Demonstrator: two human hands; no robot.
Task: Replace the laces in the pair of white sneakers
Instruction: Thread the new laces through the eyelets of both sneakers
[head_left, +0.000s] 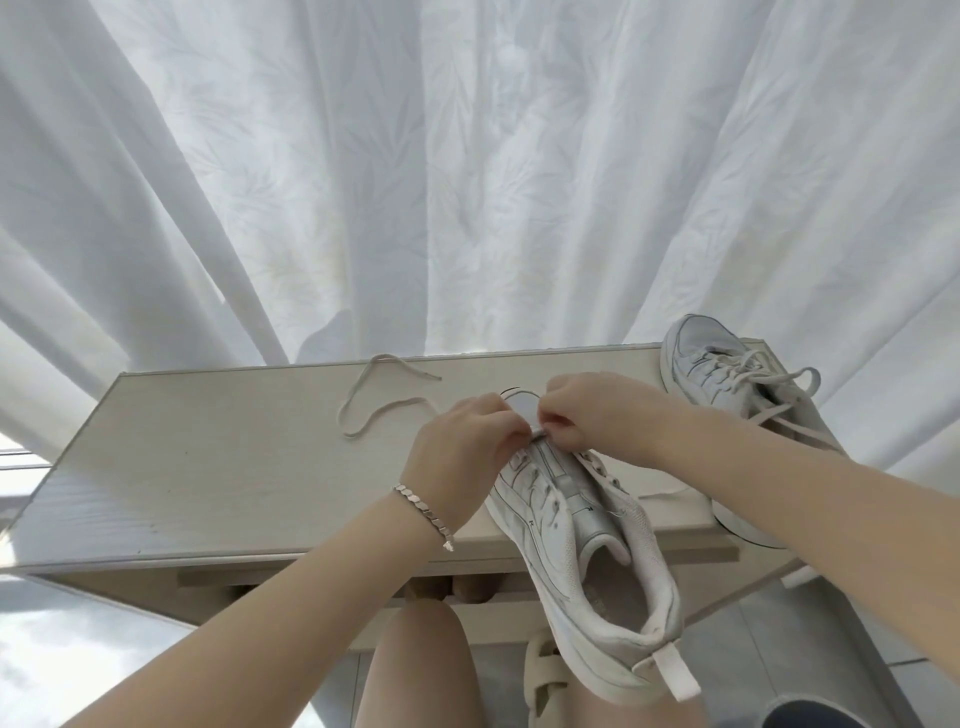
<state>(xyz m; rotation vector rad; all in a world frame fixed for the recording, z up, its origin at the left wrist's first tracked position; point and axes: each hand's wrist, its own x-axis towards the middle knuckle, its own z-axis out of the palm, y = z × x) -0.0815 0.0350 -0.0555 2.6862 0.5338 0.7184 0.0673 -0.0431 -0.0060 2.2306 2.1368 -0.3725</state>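
The near sneaker (587, 561) lies on the front edge of the table (208, 467), toe pointing away and heel hanging over the edge toward the person. Both hands meet at its foremost eyelets. The left hand (467, 452) has its fingers curled against the shoe's side by the toe, holding it. The right hand (587, 410) pinches a short white lace end (538, 430) between thumb and fingertips, right at the eyelet row. A thin strand (670, 490) trails from the shoe across the tabletop and passes under the right forearm.

There is a small dark mark on the shoe's side panel (531, 521) (perhaps a letter R, too small to be sure), and the print on the insole is too faint to read. A white pull tab (675, 670) sticks out at the heel.

A loose lace (379, 400) lies in an open curl on the table just left of the hands. The second sneaker (737, 395) sits at the table's far right corner, well apart, with its laces threaded and the ends spilling loose. A silver bracelet (423, 514) circles the left wrist. A white patterned curtain (467, 182) hangs behind the table. Below the table's edge are a bare knee (415, 649) and a pale sandal (550, 675), the latter partly hidden by the overhanging heel.
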